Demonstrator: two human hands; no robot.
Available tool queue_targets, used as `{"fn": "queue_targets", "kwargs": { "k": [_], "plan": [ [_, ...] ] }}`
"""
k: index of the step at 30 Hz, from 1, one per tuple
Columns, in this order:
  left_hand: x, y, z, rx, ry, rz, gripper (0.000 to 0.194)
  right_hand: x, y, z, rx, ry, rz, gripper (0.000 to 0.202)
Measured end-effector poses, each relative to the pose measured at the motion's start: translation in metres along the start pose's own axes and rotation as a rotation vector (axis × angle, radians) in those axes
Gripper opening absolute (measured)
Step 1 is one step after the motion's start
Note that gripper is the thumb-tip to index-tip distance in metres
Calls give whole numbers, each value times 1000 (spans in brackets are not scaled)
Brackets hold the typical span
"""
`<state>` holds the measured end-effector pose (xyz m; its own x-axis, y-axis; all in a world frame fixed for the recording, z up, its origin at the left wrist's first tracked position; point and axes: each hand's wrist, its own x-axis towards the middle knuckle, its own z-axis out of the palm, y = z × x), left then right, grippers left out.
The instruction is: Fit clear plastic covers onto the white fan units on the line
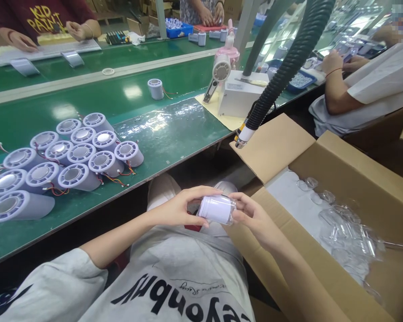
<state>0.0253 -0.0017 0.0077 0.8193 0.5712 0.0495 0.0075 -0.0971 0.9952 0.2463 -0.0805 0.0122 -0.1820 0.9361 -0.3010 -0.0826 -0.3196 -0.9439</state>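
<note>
Above my lap I hold a lavender plastic cylinder, lying sideways, with a clear plastic cover around its right end. My left hand is wrapped about its left end, thumb below and fingers above. My right hand grips the clear cover at the right end. On the bench to my left stand several similar lavender cylinders with round silvery discs on top and thin coloured wires with white connectors. In the cardboard box at my right lie several clear plastic covers.
A black corrugated hose hangs over the box's open flap. A grey-white machine and a pink handheld fan stand on the bench. One cylinder sits on the green belt. Co-workers' hands are busy across and to the right.
</note>
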Motion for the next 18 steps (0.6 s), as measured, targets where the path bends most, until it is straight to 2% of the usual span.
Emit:
{"fn": "queue_targets", "kwargs": {
  "k": [6,13,18],
  "plan": [
    [0,-2,-1,18,-16,11,72,3,5,5,160,-25,133,47],
    [-2,-9,-1,-22,-26,105,72,6,10,13,264,-12,210,58],
    [-4,-12,1,-39,-22,114,67,6,8,15,327,-86,325,61]
  ]
}}
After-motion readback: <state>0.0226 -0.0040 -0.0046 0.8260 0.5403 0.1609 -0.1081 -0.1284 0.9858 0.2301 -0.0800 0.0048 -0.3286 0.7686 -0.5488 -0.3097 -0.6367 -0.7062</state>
